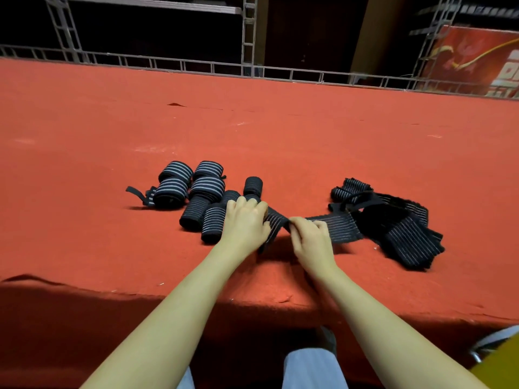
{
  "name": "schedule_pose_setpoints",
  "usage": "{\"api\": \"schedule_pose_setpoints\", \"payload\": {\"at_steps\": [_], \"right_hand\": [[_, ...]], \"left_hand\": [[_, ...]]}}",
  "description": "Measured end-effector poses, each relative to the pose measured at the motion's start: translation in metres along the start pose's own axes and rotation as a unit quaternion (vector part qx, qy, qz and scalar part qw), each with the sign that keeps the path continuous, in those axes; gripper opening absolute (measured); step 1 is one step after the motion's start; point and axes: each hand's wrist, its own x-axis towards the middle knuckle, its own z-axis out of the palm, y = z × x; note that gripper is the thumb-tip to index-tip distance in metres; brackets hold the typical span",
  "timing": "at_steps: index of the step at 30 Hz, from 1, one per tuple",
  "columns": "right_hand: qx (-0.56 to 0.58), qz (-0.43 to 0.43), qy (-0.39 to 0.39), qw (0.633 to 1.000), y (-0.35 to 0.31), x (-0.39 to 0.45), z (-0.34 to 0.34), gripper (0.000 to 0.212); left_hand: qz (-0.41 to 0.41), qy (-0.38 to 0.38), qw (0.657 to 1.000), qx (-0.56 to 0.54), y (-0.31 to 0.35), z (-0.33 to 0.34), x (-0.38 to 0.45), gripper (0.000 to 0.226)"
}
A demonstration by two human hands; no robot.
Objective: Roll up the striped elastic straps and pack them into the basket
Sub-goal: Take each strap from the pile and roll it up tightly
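Note:
A black elastic strap with thin white stripes (334,226) lies stretched across the red surface between my hands and a loose pile. My left hand (245,220) grips its near end, fingers curled over the fabric. My right hand (310,237) pinches the same strap a little to the right, where it folds. Several rolled striped straps (196,192) lie in a cluster just left of my left hand. A heap of unrolled straps (393,220) sits to the right. No basket is in view.
The red carpeted platform (252,130) stretches far back to a metal truss rail (252,71). Its front edge (196,296) drops off just before my knees. A yellow object (497,369) shows at the bottom right corner.

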Motion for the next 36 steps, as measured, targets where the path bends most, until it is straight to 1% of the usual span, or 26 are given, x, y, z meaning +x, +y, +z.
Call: {"api": "schedule_pose_setpoints", "payload": {"at_steps": [2, 4, 5, 6, 7, 9, 11, 12, 14, 18, 20, 22, 25, 28, 29, 32, 34, 36], "right_hand": [[0.019, -0.022, 0.016, 0.999, -0.018, 0.008, 0.005, 0.027], [0.042, -0.027, 0.04, 0.998, -0.034, 0.014, 0.009, 0.029], [0.051, -0.03, 0.043, 0.997, -0.04, 0.015, 0.012, 0.031], [0.059, -0.033, 0.038, 0.997, -0.043, 0.014, 0.016, 0.032], [0.066, -0.033, 0.029, 0.997, -0.045, 0.013, 0.019, 0.033], [0.089, -0.019, 0.011, 0.996, -0.044, 0.01, 0.022, 0.033], [0.102, -0.012, -0.003, 0.995, -0.04, 0.006, 0.02, 0.031], [0.092, -0.014, -0.004, 0.996, -0.037, 0.005, 0.019, 0.029], [0.037, -0.005, -0.003, 0.999, -0.026, 0.001, 0.016, 0.026], [-0.119, 0.043, -0.016, 0.992, 0.006, -0.003, 0.007, 0.032], [-0.155, 0.07, -0.031, 0.985, 0.023, -0.003, 0.0, 0.03], [-0.16, 0.104, -0.067, 0.979, 0.036, -0.001, -0.006, 0.035], [-0.183, 0.115, -0.135, 0.967, 0.052, 0.002, -0.013, 0.05], [-0.211, 0.106, -0.181, 0.955, 0.064, 0.006, -0.016, 0.058], [-0.22, 0.104, -0.187, 0.952, 0.068, 0.006, -0.015, 0.058], [-0.227, 0.115, -0.182, 0.95, 0.078, 0.001, -0.011, 0.056], [-0.216, 0.139, -0.168, 0.952, 0.084, -0.005, -0.006, 0.051], [-0.202, 0.161, -0.148, 0.955, 0.088, -0.011, -0.002, 0.042]], "left_hand": [[-0.002, -0.006, 1.0, -0.011, -0.003, -0.004, -0.003, 0.026], [-0.01, -0.007, 0.999, -0.039, -0.008, -0.006, -0.008, 0.041], [-0.013, -0.015, 0.999, -0.049, -0.011, -0.007, -0.01, 0.049], [-0.014, -0.026, 0.998, -0.05, -0.014, -0.006, -0.012, 0.051], [-0.016, -0.038, 0.998, -0.042, -0.017, -0.006, -0.015, 0.048], [-0.028, -0.05, 0.998, -0.021, -0.022, -0.004, -0.018, 0.035], [-0.032, -0.055, 0.998, 0.001, -0.024, -0.002, -0.022, 0.029], [-0.028, -0.054, 0.998, 0.008, -0.024, -0.001, -0.024, 0.027], [-0.023, -0.034, 0.999, 0.003, -0.02, 0.001, -0.025, 0.025], [0.008, 0.048, 0.999, -0.022, -0.003, 0.006, -0.019, 0.017], [0.031, 0.075, 0.996, -0.033, 0.01, 0.008, -0.014, 0.02], [0.045, 0.08, 0.995, -0.048, 0.022, 0.014, -0.008, 0.025], [0.058, 0.045, 0.996, -0.058, 0.043, 0.029, -0.001, 0.033], [0.033, -0.052, 0.996, -0.058, 0.061, 0.04, 0.006, 0.057], [0.02, -0.083, 0.996, -0.036, 0.064, 0.044, 0.01, 0.058], [0.017, -0.135, 0.991, 0.005, 0.07, 0.062, 0.021, 0.042], [0.019, -0.169, 0.985, -0.023, 0.075, 0.074, 0.027, 0.042], [-0.002, -0.206, 0.974, -0.095, 0.078, 0.085, 0.031, 0.047]]}}
